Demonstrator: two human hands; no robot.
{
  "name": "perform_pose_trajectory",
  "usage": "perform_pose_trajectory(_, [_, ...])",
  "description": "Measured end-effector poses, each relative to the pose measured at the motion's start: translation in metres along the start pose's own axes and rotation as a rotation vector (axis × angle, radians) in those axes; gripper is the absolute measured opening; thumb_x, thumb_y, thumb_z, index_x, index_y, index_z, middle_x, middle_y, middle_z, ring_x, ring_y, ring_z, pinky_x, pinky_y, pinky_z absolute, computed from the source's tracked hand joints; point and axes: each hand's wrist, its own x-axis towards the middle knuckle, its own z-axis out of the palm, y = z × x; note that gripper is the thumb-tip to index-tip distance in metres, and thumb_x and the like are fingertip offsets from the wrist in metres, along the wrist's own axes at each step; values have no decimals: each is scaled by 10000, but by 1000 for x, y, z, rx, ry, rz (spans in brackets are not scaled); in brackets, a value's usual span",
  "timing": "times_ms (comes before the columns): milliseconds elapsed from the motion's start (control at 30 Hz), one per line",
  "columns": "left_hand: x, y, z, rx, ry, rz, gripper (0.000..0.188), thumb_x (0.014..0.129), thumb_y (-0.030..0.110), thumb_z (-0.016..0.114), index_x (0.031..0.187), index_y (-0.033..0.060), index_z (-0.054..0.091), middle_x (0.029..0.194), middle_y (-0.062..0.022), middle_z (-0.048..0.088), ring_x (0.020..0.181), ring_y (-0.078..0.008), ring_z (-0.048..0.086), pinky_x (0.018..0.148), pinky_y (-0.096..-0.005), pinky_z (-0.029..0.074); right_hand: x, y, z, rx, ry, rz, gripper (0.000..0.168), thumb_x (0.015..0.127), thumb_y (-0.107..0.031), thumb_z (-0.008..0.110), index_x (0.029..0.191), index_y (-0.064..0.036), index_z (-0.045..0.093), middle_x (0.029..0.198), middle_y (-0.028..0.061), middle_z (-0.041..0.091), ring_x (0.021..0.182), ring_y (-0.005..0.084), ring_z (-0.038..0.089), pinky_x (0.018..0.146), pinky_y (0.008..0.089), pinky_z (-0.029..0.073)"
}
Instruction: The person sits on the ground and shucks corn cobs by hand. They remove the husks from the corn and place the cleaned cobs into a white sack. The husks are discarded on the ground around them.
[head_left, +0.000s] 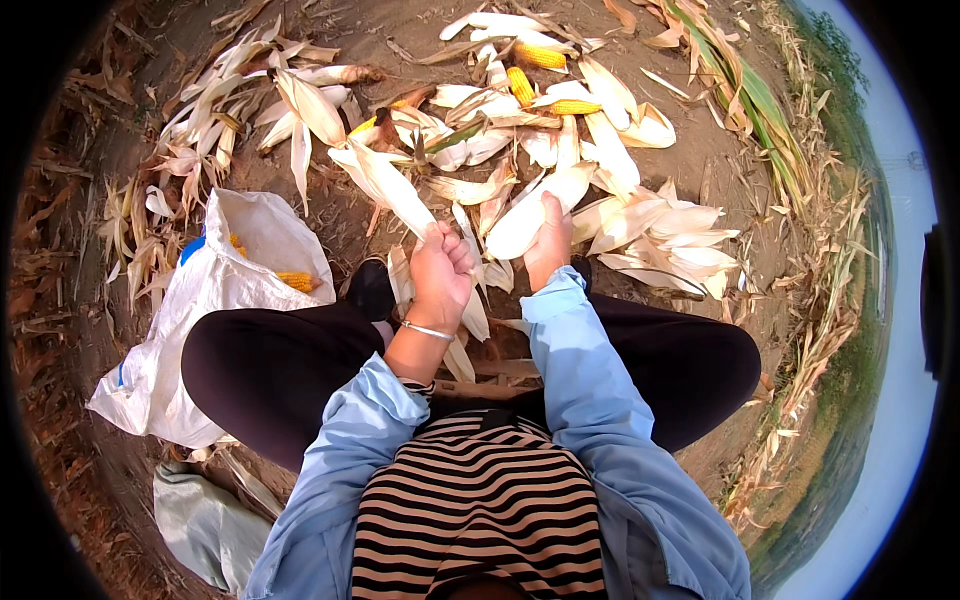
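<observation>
My left hand (442, 264) is closed on the lower end of a long, pale corn husk (390, 191), which points up and to the left. In my right hand (551, 240) is a whitish husk-covered ear of corn (517, 225), thumb along its side; whether a cob lies inside is hidden. Beyond both hands, bare yellow corn cobs (520, 86) lie among dry husks (480, 150). A heap of peeled husks (667, 236) lies to the right of my right hand.
At my left knee a white woven sack (187, 300) stands with its mouth open, a yellow cob (296, 281) showing inside. Behind it lies a greyish cloth or sack (206, 525). More husks (202, 127) are strewn at the upper left, and green-brown stalks (750, 97) at the upper right.
</observation>
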Motion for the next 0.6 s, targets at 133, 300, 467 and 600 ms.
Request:
perform_pose_trajectory(133, [-32, 17, 21, 341, -102, 159, 222, 981, 222, 392, 795, 113, 445, 552, 73, 275, 440, -39, 202, 402, -216, 164, 31, -36, -41, -4, 15, 51, 311, 838, -166, 584, 1085, -2, 488, 946, 96, 572, 832, 227, 594, 719, 368, 515])
perform_pose_trajectory(300, [18, 8, -36, 854, 247, 217, 252, 901, 230, 553, 987, 2, 489, 807, -64, 523, 648, -153, 512, 580, -278, 435, 0, -44, -8, 75, -255, 174, 343, 841, -172, 592, 1129, -9, 504, 957, 105, 607, 848, 249, 610, 746, 380, 521])
perform_pose_trajectory(467, [10, -8, -11, 966, -165, 431, 541, 924, 281, 541, 1321, -33, 350, 1213, -131, 496, 1134, -195, 460, 970, -304, 352, -44, -45, 16, -26, -460, 248, 474, 808, -121, 637, 1215, 11, 432, 1065, 98, 562, 956, 197, 566, 819, 325, 480])
perform_pose_trajectory(600, [-3, -8, 6, 671, -483, 61, 476, 955, 292, 483, 1323, 5, 387, 1222, -92, 496, 1110, -146, 469, 949, -273, 380, -58, -39, 22, -20, -462, 276, 519, 794, -78, 670, 1239, 2, 416, 1116, 100, 542, 1019, 186, 539, 862, 330, 462])
